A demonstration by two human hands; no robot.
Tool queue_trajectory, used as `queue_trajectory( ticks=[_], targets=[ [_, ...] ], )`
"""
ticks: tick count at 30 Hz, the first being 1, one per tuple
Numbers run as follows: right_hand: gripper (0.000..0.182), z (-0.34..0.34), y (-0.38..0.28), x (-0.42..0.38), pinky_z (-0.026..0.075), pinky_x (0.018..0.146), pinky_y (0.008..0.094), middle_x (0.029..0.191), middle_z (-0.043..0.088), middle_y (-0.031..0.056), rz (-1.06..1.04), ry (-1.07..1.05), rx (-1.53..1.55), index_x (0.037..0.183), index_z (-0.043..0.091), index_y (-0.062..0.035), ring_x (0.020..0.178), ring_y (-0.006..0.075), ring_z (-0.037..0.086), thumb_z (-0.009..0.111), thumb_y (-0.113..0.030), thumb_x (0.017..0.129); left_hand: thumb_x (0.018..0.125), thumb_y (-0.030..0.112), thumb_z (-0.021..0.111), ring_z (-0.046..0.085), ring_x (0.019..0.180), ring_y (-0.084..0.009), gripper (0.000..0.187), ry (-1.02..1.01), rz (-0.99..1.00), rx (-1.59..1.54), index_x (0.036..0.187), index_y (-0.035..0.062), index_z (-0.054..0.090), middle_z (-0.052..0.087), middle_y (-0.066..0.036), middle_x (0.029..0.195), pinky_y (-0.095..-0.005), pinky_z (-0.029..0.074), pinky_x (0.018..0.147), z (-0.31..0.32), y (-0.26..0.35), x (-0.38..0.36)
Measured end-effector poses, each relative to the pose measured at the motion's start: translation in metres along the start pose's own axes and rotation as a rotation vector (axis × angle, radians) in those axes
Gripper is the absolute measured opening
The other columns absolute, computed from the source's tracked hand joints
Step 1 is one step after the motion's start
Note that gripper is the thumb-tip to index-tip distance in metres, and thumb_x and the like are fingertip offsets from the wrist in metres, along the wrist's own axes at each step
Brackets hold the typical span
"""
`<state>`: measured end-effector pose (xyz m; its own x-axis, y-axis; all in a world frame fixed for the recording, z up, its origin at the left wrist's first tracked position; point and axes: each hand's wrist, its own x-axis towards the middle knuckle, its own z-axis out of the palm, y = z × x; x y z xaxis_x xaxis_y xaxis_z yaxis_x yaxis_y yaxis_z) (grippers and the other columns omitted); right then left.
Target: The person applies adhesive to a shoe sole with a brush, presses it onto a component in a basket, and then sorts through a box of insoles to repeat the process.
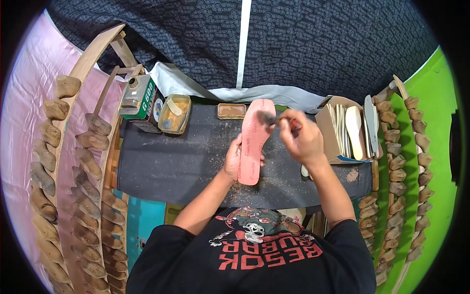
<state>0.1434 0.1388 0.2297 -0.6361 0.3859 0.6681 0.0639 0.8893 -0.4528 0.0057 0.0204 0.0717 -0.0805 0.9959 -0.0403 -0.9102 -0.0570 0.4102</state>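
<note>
A pink shoe insole (251, 147) with dark printed lettering is held upright over the table by my left hand (234, 159). The thumb lies along its left edge, and fingertips show at the right edge. My right hand (303, 137) is closed around the handle of a brush (267, 117). The brush's dark bristles touch the upper part of the insole and look slightly blurred. Part of a red and black handle shows between the right fingers.
Shavings litter the dark cloth-covered table (196, 166). A metal can (139, 100), a yellowish tub (175, 115) and a small rectangular tray (231, 111) stand toward the back. At right, a cardboard box (327, 128) holds several soles. Racks of wooden shoe lasts (43, 155) flank both sides.
</note>
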Motion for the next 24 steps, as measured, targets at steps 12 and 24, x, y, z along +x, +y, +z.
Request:
queue_trajectory(
  ticks=[12,24],
  targets=[
    [0.01,-0.009,0.006,-0.003,0.048,0.049,0.0289,0.068,0.062,0.0053,0.058,0.107,-0.026,0.099,0.061,-0.0024,0.053,0.013,0.061,0.068,-0.005,0.091,0.103,0.056,0.039,0.07,0.076,-0.0261,0.059,0.029,0.031,0.005,0.125,0.006,0.062,0.068,-0.012,0.099,-0.0416,0.06,0.067,-0.001,0.002,0.003],
    [0.007,-0.011,0.024,0.006,0.047,0.052,0.0268,0.068,0.063,0.0054,0.059,0.247,-0.021,0.099,0.06,-0.0014,0.056,0.0091,0.06,0.064,-0.005,0.095,0.105,0.053,0.034,0.071,0.077,-0.025,0.061,-0.055,0.033,-0.084,0.121,0.0014,0.062,0.07,-0.014,0.093,-0.039,0.061,0.069,-0.002,-0.001,0.003]
  ],
)
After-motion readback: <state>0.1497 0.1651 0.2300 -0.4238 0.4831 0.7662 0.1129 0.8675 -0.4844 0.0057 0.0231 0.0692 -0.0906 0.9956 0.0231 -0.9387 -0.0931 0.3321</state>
